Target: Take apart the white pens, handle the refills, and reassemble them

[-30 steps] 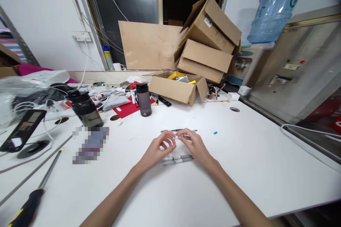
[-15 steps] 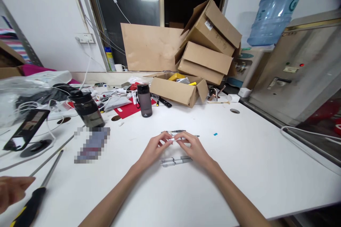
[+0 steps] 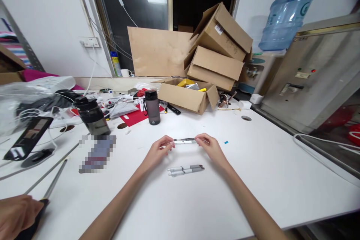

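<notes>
My left hand [image 3: 161, 150] pinches the left end of a slim white pen [image 3: 185, 142]. At its other end the thumb and fingers of my right hand [image 3: 208, 148] are closed on it, so the pen lies level between both hands. A dark strip shows along its upper edge; I cannot tell whether this belongs to it or to another pen right behind. Nearer to me, two clear and grey pens [image 3: 186, 170] lie side by side on the white table [image 3: 180, 206].
At lower left another person's hand [image 3: 17, 213] grips a long screwdriver [image 3: 54, 182]. Two dark bottles [image 3: 153, 108] [image 3: 91, 118], a phone on a stand [image 3: 29, 137] and an open cardboard box [image 3: 182, 97] stand further back. A small blue piece [image 3: 226, 142] lies to the right.
My hands have moved apart from their joined pinch, and the white pen now spans them. The two nearer pens have come into full view. The other person's hand has closed on the screwdriver handle.
</notes>
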Demonstrator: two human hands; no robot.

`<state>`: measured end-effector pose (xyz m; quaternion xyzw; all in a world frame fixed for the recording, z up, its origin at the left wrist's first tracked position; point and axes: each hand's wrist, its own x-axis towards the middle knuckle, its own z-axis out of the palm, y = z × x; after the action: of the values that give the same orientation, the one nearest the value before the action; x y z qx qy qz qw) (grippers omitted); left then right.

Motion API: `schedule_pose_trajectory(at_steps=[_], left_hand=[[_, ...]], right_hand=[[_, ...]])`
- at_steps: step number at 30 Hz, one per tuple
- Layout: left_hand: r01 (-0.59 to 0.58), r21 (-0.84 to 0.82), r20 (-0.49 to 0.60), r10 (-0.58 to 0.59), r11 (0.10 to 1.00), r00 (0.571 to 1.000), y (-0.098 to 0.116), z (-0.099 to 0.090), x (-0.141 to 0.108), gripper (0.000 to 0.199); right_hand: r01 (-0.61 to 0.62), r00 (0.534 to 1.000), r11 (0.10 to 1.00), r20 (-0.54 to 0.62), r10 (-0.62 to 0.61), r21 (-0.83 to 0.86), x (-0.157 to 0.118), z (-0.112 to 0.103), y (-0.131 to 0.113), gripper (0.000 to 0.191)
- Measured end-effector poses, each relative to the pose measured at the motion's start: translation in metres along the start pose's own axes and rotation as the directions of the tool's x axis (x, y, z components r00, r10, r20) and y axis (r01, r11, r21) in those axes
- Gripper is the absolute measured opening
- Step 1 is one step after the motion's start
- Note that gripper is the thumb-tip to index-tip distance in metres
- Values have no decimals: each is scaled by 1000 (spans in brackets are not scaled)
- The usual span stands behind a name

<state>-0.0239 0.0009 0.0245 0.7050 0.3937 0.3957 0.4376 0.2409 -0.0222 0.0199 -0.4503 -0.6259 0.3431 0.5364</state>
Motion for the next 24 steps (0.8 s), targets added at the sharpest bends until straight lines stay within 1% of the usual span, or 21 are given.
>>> schedule_pose_trajectory(at_steps=[6,9,12,14,16,19,24], left_hand=[[34,28,57,-36,999,998,-3,-6,1,34],[43,87,125,-54,995,991,-2,-12,0,38],[19,187,208,-59,982,976,3,-19,-1,40],[16,255,269,-87,967,959,6,-23,-3,42],[23,297,332,-125,955,935,7,-25,-4,40],[38,315,381,-163,948,910,5,-25,-5,31],[36,254,453,-152,967,879,-3,-26,-6,23]], right_hand=[[-84,995,996,52,84,-16,-1,0,-3,30],[-106,985,993,134,112,-49,-3,-4,-8,30],[-119,950,983,271,153,-140,-5,-9,-10,28],[-122,922,973,341,185,-197,-7,-13,-9,26],[-121,904,966,376,203,-229,-9,-14,-6,23],[-135,883,956,406,235,-259,-11,-13,-2,19],[-184,838,939,453,305,-291,-13,-10,-4,18]])
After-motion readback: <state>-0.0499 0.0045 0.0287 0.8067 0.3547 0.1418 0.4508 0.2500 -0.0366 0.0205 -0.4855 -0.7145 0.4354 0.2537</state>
